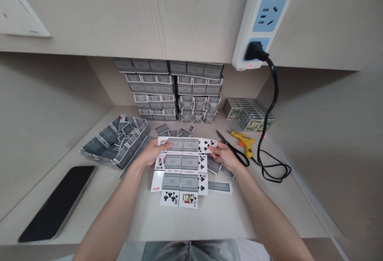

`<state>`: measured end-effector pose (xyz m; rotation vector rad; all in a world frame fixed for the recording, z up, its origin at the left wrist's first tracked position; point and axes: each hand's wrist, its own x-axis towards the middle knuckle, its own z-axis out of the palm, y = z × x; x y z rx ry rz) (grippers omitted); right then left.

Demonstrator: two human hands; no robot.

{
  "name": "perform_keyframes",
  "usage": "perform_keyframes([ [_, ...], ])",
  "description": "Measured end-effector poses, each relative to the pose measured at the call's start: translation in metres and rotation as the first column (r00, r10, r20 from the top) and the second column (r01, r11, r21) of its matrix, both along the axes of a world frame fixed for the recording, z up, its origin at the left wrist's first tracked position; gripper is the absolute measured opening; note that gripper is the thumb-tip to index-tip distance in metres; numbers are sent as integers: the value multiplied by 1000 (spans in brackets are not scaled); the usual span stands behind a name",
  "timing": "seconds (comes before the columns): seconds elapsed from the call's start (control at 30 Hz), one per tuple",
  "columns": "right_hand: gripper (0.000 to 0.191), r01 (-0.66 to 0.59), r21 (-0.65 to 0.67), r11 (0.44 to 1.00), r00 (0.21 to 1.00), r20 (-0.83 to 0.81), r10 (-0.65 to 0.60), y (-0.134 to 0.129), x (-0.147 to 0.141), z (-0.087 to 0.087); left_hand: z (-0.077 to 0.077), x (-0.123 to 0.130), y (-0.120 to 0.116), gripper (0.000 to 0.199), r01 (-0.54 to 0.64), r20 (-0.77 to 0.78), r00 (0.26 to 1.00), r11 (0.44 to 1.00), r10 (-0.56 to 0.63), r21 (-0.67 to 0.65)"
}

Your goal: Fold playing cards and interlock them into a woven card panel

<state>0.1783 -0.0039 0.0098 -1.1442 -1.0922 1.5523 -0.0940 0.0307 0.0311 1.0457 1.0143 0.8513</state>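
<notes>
A flat panel of joined playing cards point(180, 182) lies before me, grey patterned backs in the middle and card faces such as K, A, 8, 9, 10 and J around the edges. My left hand point(152, 152) pinches the top left end of its upper row, thumb on top. At the top right end, my right hand point(223, 154) holds the card showing a 7 of clubs. Beside the panel's lower right lies a separate strip of cards point(220, 186). More loose cards point(163, 128) are scattered behind my hands.
Stacked card boxes point(155, 89) stand at the back, with packed decks point(249, 113) to their right. A card tray point(104, 158) and black phone point(56, 205) are left. Scissors point(239, 155), a yellow glue gun point(245, 141) and its cable are right, below a power strip point(263, 21).
</notes>
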Motion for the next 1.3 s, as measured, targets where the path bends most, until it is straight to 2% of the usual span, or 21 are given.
perform_keyframes([
  [0.17, 36, -30, -15, 999, 999, -39, 30, 0, 0, 1, -2, -1, 0, 35, 19, -3, 1000, 1000, -19, -11],
  [0.37, 37, 13, 10, 1000, 999, 47, -14, -2, -3, -1, 0, 5, -2, 36, -32, -27, 999, 999, 32, -6],
  [0.63, 40, -4, 35, 999, 994, 109, 0, -3, -9, 3, 0, 10, -4, 36, -52, -74, 996, 998, 53, 18],
  [0.83, 38, -76, 50, 996, 993, 94, 71, -3, -11, -4, -5, 14, -4, 30, -7, -69, 998, 1000, 8, 14],
  [0.93, 39, -112, 52, 992, 979, 178, 101, -5, -8, 0, -7, 12, -3, 28, 2, -87, 996, 1000, 0, 22],
  [1.03, 38, -62, 41, 997, 965, 259, 49, -5, -4, 4, -6, 8, -2, 31, 17, -88, 996, 1000, -16, 16],
  [1.2, 33, 24, -31, 999, 998, 63, -22, -1, -3, -1, -5, 7, -2, 33, 16, -93, 996, 1000, -16, -10],
  [1.3, 32, 53, -57, 997, 997, 57, -50, 0, -4, -4, -6, 11, -4, 32, -10, -92, 996, 1000, 9, -10],
])
